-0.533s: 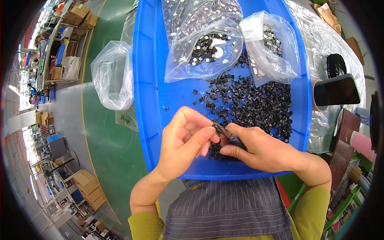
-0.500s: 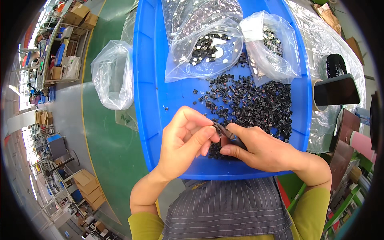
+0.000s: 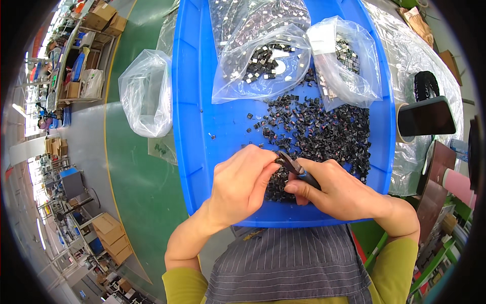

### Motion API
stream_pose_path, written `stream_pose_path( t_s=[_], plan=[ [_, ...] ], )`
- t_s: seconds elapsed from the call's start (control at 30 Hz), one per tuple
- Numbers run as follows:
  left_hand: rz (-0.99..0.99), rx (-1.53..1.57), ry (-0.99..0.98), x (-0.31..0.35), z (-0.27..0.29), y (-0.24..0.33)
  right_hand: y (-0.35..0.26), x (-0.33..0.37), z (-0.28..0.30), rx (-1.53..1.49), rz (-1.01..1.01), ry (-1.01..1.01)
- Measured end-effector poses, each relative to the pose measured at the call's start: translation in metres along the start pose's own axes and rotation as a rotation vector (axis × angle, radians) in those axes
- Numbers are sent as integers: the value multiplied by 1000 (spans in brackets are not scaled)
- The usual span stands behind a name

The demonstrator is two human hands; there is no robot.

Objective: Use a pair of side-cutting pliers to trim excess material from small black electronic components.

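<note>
My right hand (image 3: 331,190) is closed around dark-handled cutting pliers (image 3: 297,169), their jaws pointing up and left. At the jaws, the thumb and fingers of my left hand (image 3: 242,181) pinch together; a tiny dark piece seems to show at the fingertips, too small to name. Both hands are over the near part of a blue tray (image 3: 196,147). Beneath and beyond the pliers lies a wide heap of small black pieces (image 3: 331,134), partly covered by my right hand.
Inside the tray's far side lie a clear bag (image 3: 235,83) of black-and-silver pieces and another clear bag (image 3: 367,83) at right. A crumpled clear bag (image 3: 147,96) hangs by the left rim. Right of the tray, a phone (image 3: 428,116) rests against a tape roll (image 3: 403,136).
My left hand has turned so its back faces up, with its fingers drawn closer together. The pliers have shifted slightly right and their jaws look a little more parted.
</note>
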State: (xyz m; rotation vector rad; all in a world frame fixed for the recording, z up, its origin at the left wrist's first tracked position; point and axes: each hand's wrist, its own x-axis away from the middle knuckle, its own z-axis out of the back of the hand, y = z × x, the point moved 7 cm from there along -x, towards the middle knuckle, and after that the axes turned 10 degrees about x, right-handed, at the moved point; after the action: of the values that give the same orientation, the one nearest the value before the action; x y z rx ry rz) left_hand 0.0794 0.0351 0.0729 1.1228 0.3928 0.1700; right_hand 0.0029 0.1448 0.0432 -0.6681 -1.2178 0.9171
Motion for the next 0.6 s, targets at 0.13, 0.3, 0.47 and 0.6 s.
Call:
stream_pose_path(
  t_s=[0.13, 0.3, 0.47, 0.6],
  plan=[
    [-314, -319, 56, 2, 1, 19, -1, 1, 0, -43, 0, -12],
    [-242, -314, -8, -3, 1, 19, 3, -1, -1, -20, -11, -1],
    [139, 149, -183, -3, 4, -7, 0, 0, 4, 128, 98, 11],
    [236, 238, -223, -3, 5, -9, -2, -1, 2, 85, 144, -45]
  ],
)
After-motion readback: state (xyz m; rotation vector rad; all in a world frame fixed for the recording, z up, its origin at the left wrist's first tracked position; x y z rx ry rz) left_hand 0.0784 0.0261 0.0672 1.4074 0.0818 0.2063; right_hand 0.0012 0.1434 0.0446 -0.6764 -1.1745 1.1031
